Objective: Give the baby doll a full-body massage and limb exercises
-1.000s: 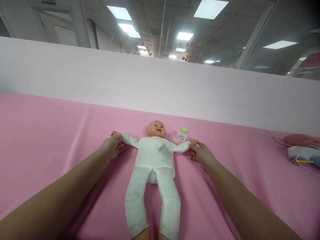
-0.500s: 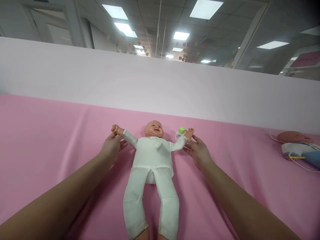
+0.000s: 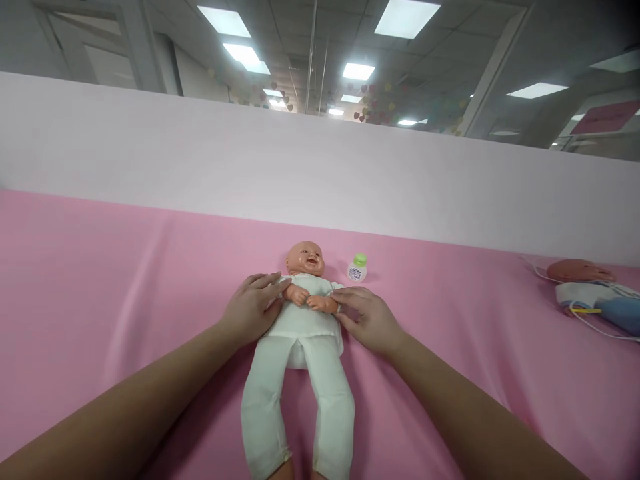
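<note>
Plastic baby doll in a white cloth suit (image 3: 300,333) is laid face-up on the pink cloth-covered table (image 3: 125,267), arms kept folded over its chest by the left hand (image 3: 253,307) and right hand (image 3: 367,320), both pressed open-fingered against its sides, nothing clasped.

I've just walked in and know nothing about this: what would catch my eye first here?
A baby doll in a white suit lies face up mid-frame on the pink cloth, its arms folded on its chest. The left hand and right hand touch it from either side. A small green-capped bottle stands beside its head.
</note>
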Demonstrator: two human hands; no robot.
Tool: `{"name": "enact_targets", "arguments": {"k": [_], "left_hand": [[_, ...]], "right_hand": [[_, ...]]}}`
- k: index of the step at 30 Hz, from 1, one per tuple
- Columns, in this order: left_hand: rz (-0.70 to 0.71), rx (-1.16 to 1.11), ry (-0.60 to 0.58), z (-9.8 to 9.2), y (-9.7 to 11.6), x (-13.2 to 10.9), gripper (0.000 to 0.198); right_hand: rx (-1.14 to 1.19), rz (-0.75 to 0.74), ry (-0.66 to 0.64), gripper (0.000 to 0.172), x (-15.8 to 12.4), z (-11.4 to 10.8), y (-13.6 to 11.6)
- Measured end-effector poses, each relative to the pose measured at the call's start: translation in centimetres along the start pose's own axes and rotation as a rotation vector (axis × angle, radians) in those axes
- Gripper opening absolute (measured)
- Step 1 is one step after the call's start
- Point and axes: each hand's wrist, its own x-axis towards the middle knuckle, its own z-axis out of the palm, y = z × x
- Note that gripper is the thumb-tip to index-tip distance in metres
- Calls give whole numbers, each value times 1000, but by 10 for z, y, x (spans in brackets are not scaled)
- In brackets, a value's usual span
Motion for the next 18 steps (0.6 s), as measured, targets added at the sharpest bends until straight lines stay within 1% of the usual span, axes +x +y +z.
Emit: {"name": "enact_targets", "arguments": {"k": [2,5,7,9,11,14,18], "left_hand": [[38,46,-34,-1,-2,1,47],[45,50,-59,-1,-1,2,47],[3,14,-57,0,1,1,48],[-82,-33,-34,1,3,1,50],[-191,-87,6,1,4,1,53],[-388,-202,52,-1,-3,3,48],[-732,-346,100,0,-28,7,34]], "right_hand": [[-40,-46,-16,41,0,0,0],[-108,-99,-60,43,1,1,-3],[-136,-96,-76,43,2,2,-7],[-132,-51,-67,39,2,4,-10],[-99,41,-32,35,3,5,-12],[42,272,68,30,4,4,-7],[311,621,262,29,4,-2,14]]}}
